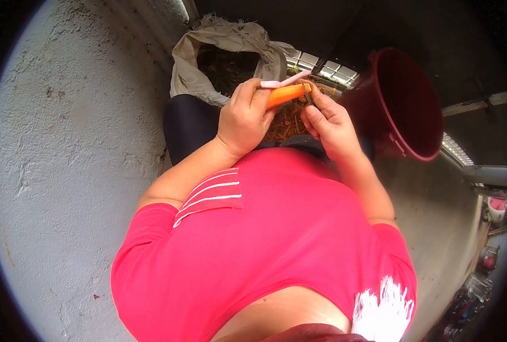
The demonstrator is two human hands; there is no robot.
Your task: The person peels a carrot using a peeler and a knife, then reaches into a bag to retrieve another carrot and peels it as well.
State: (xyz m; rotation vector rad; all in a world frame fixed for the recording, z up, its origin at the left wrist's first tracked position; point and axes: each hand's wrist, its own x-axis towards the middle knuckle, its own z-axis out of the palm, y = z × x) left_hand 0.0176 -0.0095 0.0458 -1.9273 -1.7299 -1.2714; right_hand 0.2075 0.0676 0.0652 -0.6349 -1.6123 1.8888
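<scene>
My left hand [245, 117] is closed around an orange carrot [287, 95], its narrow end pointing right. A thin pink piece [286, 81] with a bend lies along the top of that hand's fingers; I cannot make out what it is. My right hand [328, 117] is closed, thumb and fingers pinching a small dark blade-like tool [307, 96] against the carrot's right end. Most of the tool is hidden by the fingers. Below both hands, orange and brown scraps [286, 122] lie in a heap, probably peelings.
A pale woven sack [188, 71] with its mouth rolled open stands at the upper left, dark greenish matter inside. To the right, a large dark red bucket [367, 108] is tilted. A rough grey wall [65, 142] runs along the left. White gridded crates [338, 72] sit behind.
</scene>
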